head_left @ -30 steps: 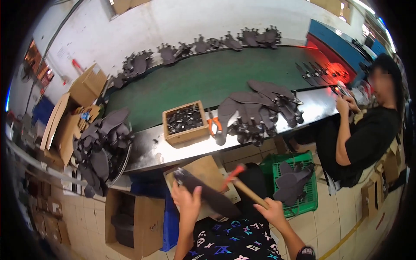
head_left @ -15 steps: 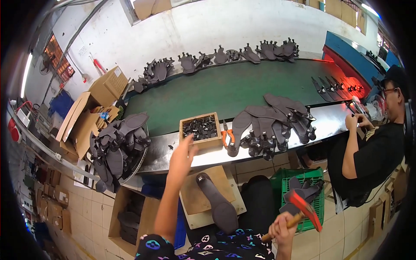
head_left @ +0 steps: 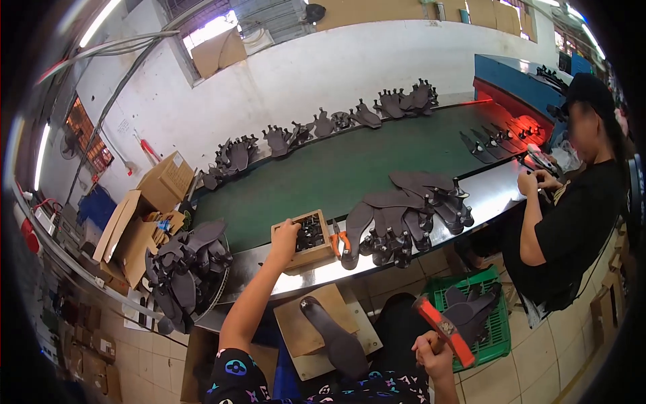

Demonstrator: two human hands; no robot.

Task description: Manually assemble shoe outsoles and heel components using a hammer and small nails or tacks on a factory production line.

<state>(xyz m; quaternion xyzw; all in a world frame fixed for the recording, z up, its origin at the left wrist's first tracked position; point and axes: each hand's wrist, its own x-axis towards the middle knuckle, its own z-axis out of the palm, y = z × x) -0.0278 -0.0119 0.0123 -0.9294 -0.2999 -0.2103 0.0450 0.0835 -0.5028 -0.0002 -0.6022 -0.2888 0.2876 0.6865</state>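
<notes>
My right hand (head_left: 434, 355) grips the wooden handle of a hammer (head_left: 449, 331) with a red head, held up at the lower right. My left hand (head_left: 286, 240) reaches over the left side of a wooden box (head_left: 315, 256) of small black pieces (head_left: 311, 232). Its fingertips are hidden among the pieces, so I cannot tell whether it holds one. In front of me a dark grey shoe sole (head_left: 336, 340) lies on a wooden board (head_left: 294, 328), its narrow end pointing away. A small shiny spot shows at that end.
Orange-handled pliers (head_left: 342, 241) lie beside the box. Heeled soles (head_left: 397, 209) pile up on the metal bench edge, and more fill a basket (head_left: 224, 283) at left. A green crate (head_left: 494, 340) stands at right. Behind runs a green conveyor belt (head_left: 296, 182). A co-worker (head_left: 572, 202) sits at right.
My left hand has gone from above the near edge of the box down into it. The hammer has shifted slightly left with my right hand. The view has tilted upward.
</notes>
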